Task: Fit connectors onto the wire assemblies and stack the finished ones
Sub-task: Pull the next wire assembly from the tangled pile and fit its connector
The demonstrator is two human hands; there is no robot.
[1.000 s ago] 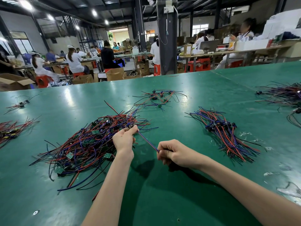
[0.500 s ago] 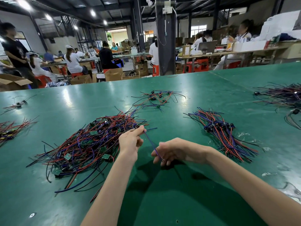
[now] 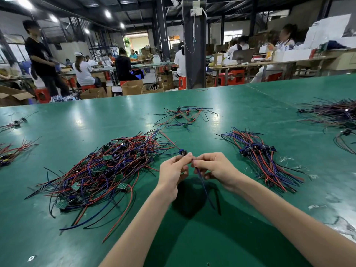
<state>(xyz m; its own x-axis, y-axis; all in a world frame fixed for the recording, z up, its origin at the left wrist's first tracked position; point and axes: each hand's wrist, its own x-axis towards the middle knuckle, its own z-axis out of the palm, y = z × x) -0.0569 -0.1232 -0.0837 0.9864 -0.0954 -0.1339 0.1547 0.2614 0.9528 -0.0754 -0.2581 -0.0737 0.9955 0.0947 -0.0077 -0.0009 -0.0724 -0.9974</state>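
Above the green desk [image 3: 192,243], both hands are curled: the left hand [image 3: 173,171] pinches one blue connector [image 3: 182,152] and the right hand [image 3: 214,168] pinches one blue wire [image 3: 204,188], between the tangled pile [image 3: 100,170] and the stack [image 3: 264,160].

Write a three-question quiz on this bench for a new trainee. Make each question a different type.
1. True or false: the left hand pinches a blue connector.
2. The neat bundle of wires with connectors fitted lies: A. left of both hands; B. right of both hands; C. under the forearms.
3. Fill in: the wire hanging below the right hand is coloured ____.

Key: 1 true; 2 B; 3 blue.
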